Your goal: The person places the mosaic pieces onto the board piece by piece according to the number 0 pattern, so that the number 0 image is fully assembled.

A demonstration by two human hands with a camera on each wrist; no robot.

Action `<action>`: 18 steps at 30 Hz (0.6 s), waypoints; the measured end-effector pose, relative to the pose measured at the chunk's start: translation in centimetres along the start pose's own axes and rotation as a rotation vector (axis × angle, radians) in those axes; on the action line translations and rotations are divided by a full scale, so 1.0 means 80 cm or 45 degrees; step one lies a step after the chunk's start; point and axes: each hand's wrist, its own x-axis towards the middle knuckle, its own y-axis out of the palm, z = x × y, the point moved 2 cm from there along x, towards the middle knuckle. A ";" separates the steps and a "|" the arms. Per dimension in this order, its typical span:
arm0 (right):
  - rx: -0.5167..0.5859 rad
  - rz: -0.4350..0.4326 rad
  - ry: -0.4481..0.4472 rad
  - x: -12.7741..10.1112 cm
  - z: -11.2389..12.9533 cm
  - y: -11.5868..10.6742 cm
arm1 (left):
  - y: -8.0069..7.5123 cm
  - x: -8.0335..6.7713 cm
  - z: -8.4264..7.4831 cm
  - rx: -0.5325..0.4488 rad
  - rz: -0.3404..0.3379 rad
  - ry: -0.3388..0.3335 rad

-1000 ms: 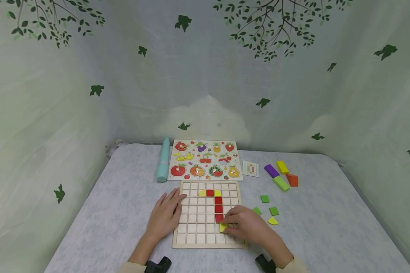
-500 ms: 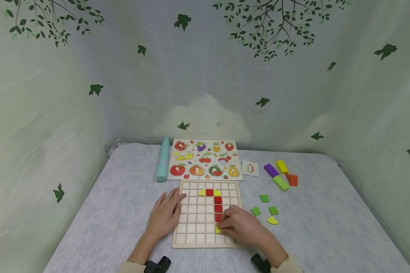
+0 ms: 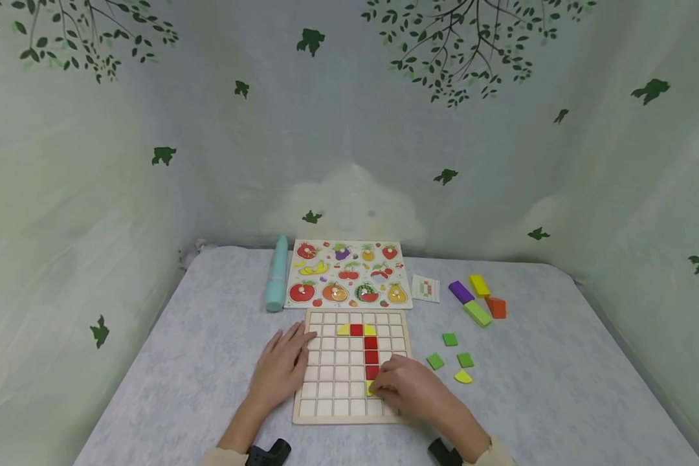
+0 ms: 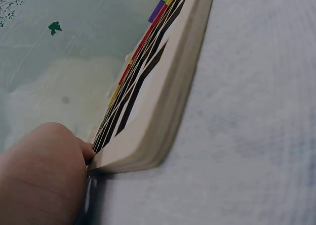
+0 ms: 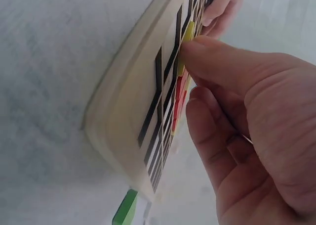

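Observation:
My right hand (image 3: 410,387) pinches a small yellow tile (image 3: 369,388) at a cell of the wooden grid board (image 3: 326,421), just below a column of three red tiles (image 3: 371,357). In the right wrist view the thumb lies against the yellow tile (image 5: 188,33), and part of the tile is hidden by the fingers. Another red tile (image 3: 356,330) sits near the board's top between two rounded yellow tiles (image 3: 343,330). Spread flat, my left hand (image 3: 279,366) rests along the board's left edge, fingertips over the rim.
Right of the board lie three green tiles (image 3: 450,340) and a yellow quarter-round tile (image 3: 463,377). Farther back are purple, yellow, light green and orange blocks (image 3: 477,313). A pattern card (image 3: 426,288), a fruit puzzle board (image 3: 349,304) and a teal cylinder (image 3: 276,278) are behind the grid.
My right hand has shifted slightly left with the yellow tile, which is now in line under the red column. The left hand stays put.

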 end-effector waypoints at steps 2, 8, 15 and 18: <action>0.012 -0.003 0.020 -0.002 -0.002 -0.001 | 0.000 0.001 0.000 0.001 0.005 -0.007; 0.053 -0.043 0.081 -0.011 -0.009 -0.006 | -0.005 -0.002 0.005 0.018 0.000 -0.014; -0.010 -0.099 0.205 -0.030 -0.025 -0.020 | -0.008 -0.004 0.005 0.017 -0.019 -0.020; -0.064 -0.120 0.278 -0.042 -0.034 -0.026 | -0.005 -0.003 0.002 -0.003 -0.005 -0.002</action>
